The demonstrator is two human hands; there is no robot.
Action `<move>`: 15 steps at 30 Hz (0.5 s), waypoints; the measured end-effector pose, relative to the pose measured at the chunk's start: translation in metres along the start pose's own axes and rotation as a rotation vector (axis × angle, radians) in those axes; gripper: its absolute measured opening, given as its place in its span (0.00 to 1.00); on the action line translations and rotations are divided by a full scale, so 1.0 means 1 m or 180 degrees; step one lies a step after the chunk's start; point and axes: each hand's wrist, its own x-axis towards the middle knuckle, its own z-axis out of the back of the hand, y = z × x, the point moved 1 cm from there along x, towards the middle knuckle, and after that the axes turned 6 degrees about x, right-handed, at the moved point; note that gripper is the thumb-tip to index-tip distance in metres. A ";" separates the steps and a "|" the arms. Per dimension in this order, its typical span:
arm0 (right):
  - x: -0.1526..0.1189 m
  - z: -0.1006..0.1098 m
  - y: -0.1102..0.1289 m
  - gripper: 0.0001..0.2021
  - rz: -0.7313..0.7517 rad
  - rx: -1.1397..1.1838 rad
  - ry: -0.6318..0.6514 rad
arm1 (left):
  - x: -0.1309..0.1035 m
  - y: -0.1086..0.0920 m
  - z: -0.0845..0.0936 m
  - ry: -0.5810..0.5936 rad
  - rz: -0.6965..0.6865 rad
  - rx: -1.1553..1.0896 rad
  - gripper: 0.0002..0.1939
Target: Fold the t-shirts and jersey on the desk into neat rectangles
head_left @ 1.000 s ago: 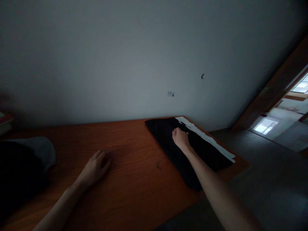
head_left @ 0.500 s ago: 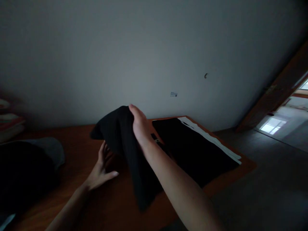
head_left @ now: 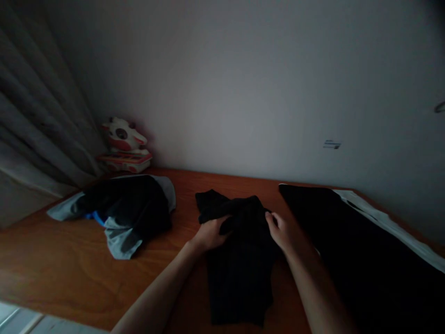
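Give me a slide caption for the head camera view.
Both hands, left and right, grip a black garment on a wooden table.

Both forearms bare, reaching forward from the lower edge and angling in toward each other. Left hand [head_left: 210, 233] palm down, wrist low, fingers curled and pointing to the right, thumb side tucked under. Right hand [head_left: 282, 230] a little apart from the left, back of the hand up, fingers bent and closed in a pinch, fingertips aimed to the left toward the other hand. Right forearm longer in view, crossing up from the bottom right; left forearm rising from bottom centre. Dim light; single fingers hard to tell.
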 end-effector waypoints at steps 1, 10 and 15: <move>-0.001 -0.002 -0.004 0.27 0.0052 -0.0018 0.0077 | 0.000 0.000 0.001 -0.0038 -0.0028 -0.0046 0.22; -0.006 -0.008 -0.024 0.31 0.0047 0.0542 0.0031 | -0.003 0.015 0.013 -0.1087 0.0184 -0.0586 0.21; -0.004 -0.007 -0.025 0.35 -0.0123 0.0598 -0.0084 | -0.004 0.029 0.064 -0.2169 0.0566 -0.0632 0.15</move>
